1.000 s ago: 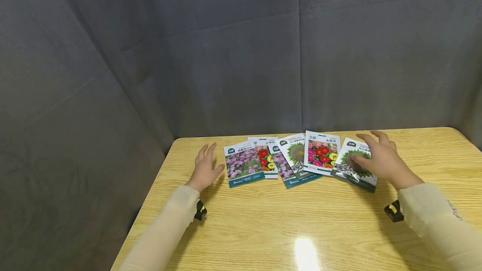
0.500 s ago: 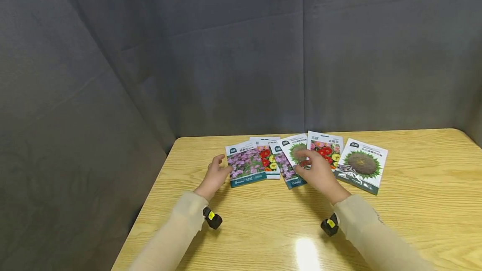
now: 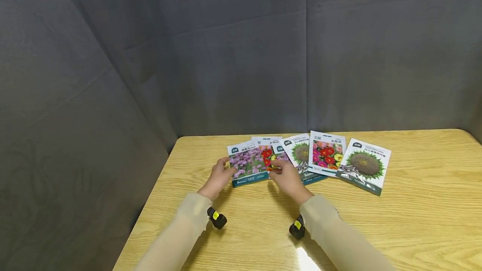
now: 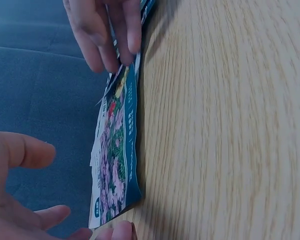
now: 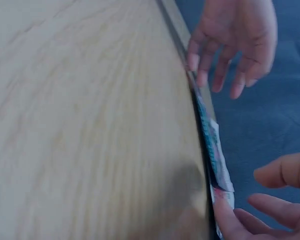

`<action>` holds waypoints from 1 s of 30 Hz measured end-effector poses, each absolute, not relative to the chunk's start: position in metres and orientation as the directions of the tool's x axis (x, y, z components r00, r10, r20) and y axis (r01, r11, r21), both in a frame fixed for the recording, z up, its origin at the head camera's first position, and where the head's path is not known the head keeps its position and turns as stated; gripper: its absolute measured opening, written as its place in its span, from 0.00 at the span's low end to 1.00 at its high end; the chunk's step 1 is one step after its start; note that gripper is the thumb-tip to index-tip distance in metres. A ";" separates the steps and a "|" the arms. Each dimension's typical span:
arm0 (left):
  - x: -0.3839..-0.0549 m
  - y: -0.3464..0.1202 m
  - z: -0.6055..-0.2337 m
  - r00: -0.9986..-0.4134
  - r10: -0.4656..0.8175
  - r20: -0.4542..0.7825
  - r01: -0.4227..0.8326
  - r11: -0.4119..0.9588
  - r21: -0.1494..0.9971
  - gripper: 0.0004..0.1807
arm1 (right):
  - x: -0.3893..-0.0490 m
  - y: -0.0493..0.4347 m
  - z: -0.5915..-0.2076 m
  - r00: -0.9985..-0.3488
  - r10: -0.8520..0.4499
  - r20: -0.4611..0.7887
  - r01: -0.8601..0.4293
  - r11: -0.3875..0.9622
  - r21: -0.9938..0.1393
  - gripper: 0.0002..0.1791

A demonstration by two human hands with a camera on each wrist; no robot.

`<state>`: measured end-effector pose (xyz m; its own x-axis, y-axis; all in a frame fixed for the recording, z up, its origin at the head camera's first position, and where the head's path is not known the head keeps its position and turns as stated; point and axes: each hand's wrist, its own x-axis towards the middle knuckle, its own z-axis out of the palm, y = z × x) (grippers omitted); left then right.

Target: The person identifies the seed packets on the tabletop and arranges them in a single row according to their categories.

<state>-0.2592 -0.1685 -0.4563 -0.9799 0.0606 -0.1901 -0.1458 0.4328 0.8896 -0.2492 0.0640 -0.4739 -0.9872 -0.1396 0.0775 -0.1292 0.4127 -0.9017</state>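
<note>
A flower seed packet [image 3: 248, 165] with purple blossoms lies at the left end of a row. My left hand [image 3: 220, 177] is at its left edge, thumb and fingers spread apart; the left wrist view shows the packet's corner [image 4: 120, 200] beside the fingertips. My right hand [image 3: 289, 179] is at the packet's right side, fingers slightly bent and reaching down over a second packet [image 3: 266, 153] with red and yellow flowers, partly covered by the first. The right hand also hides part of another purple-flowered packet [image 3: 280, 150]. Neither hand has anything between thumb and fingers.
Farther right lie a sunflower packet [image 3: 301, 152], a packet with pink and red flowers [image 3: 326, 154] and another sunflower packet [image 3: 364, 164], partly overlapping. The wooden table [image 3: 256, 225] ends at a grey curtain [image 3: 233, 74] behind and to the left.
My right hand has moved left from the rightmost sunflower packet, across the row, to the leftmost packet's right side. My left hand has shifted slightly right, close to that packet's left edge.
</note>
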 end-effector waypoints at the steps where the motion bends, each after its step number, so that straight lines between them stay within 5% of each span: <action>1: -0.259 -0.168 -0.456 -0.980 0.062 -0.190 -0.145 0.436 0.888 0.36 | -0.250 0.062 -0.475 -0.988 -0.132 0.081 -0.129 0.415 -0.901 0.22; 17: -0.259 -0.169 -0.457 -0.970 0.076 -0.229 -0.188 0.353 0.917 0.35 | -0.251 0.046 -0.477 -0.996 -0.083 0.032 -0.061 0.371 -0.927 0.19; 30: -0.246 -0.193 -0.464 -0.991 0.044 -0.128 -0.095 0.449 0.889 0.29 | -0.240 0.033 -0.477 -0.988 -0.088 -0.130 0.122 0.095 -0.988 0.20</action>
<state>-0.2465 -0.1928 -0.4637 -0.9908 0.0436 -0.1283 -0.0953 0.4489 0.8885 -0.2396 0.0330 -0.4770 -0.9876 -0.0878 -0.1304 0.1220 0.0954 -0.9879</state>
